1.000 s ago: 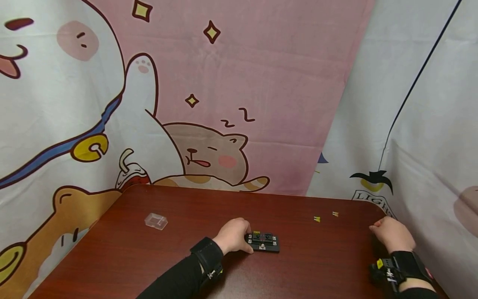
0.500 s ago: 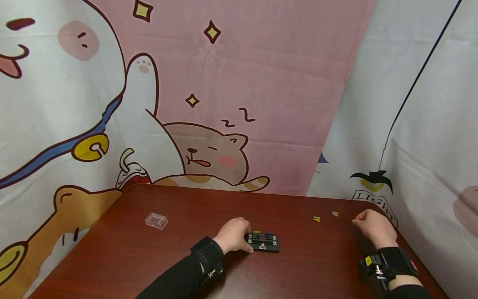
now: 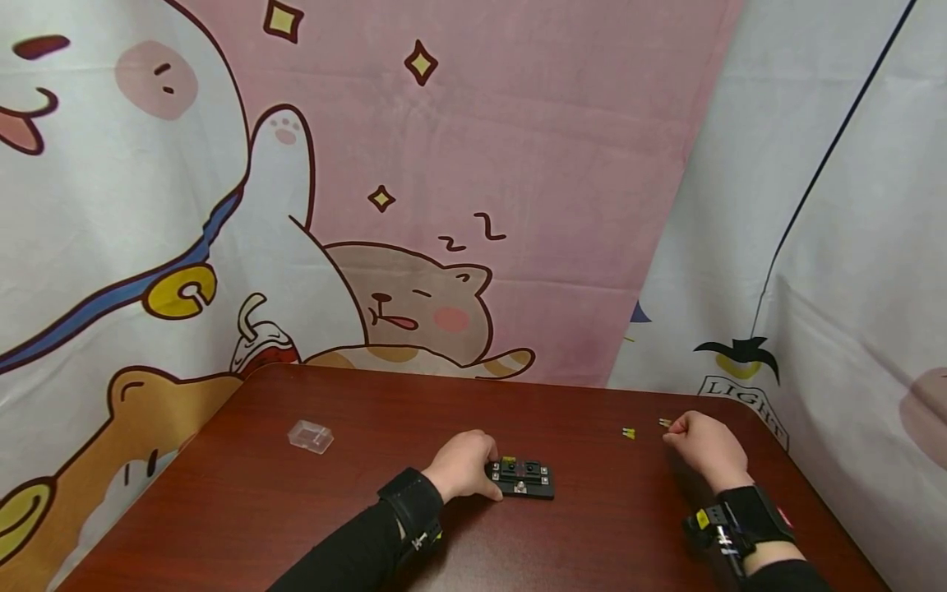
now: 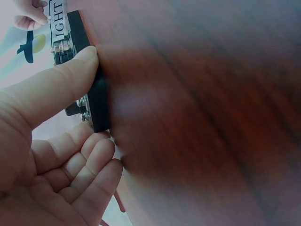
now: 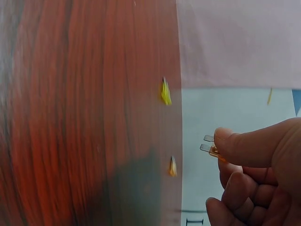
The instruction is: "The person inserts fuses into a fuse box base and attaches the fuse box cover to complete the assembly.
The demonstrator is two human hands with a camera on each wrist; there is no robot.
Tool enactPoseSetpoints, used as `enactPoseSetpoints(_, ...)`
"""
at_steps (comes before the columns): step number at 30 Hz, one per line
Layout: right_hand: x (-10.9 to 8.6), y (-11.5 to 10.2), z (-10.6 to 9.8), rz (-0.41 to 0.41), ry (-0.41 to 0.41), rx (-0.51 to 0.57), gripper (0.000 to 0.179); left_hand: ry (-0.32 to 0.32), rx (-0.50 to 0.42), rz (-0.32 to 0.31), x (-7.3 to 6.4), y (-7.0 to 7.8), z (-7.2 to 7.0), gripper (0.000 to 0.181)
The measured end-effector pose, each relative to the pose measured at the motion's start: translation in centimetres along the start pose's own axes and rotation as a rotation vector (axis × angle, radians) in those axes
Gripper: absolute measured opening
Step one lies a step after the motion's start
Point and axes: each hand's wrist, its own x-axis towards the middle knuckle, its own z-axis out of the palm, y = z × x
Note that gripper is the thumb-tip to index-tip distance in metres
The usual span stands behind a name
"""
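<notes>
My left hand (image 3: 460,465) grips the left end of a small black fuse block (image 3: 527,483) on the table, with the thumb along its near edge. The block carries metal screw terminals, and a yellow piece (image 3: 508,460) shows at its back left. Between thumb and fingertips, my right hand (image 3: 708,448) pinches an amber blade fuse (image 5: 214,151), its two flat metal prongs sticking out. Beyond that hand, a yellow blade fuse (image 5: 165,92) and a more orange one (image 5: 172,167) lie on the table, apart from the fingers.
A clear plastic box (image 3: 311,437) stands at the table's back left. The brown wooden table (image 3: 592,534) ends at a printed cloth (image 3: 555,205) behind and a white curtain on the right. Each wrist wears a black strap with a camera.
My right hand has moved left from the table's right edge to beside the orange fuse on the table. The left hand and the fuse block have stayed in place.
</notes>
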Motion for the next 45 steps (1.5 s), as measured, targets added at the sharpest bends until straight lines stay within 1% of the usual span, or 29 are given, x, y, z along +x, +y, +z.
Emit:
enactPoseSetpoints(10, -0.1, -2.5, 1.8, -0.098, -0.001, 0.007, 0.016, -0.008, 0.001, -0.011, 0.3, -0.1, 0.2, 0.044)
enactPoseSetpoints(20, -0.8, -5.6, 2.8, -0.211, 0.02, 0.02, 0.018, -0.003, 0.005, -0.003, 0.2, 0.1, 0.0, 0.045)
enactPoseSetpoints(27, -1.2, -7.4, 3.8, -0.243, 0.043, 0.02, 0.018, -0.004, -0.005, -0.004, 0.2, 0.0, 0.1, 0.045)
enactPoseSetpoints(35, -1.7, -9.3, 4.7, -0.312, 0.061, 0.013, 0.019, -0.009, -0.012, -0.015, 0.3, -0.2, 0.2, 0.045)
enactPoseSetpoints(45, -2.4, -11.1, 5.4, -0.363, 0.066, 0.021, 0.019, -0.001, 0.001, -0.007, 0.1, -0.1, 0.2, 0.045)
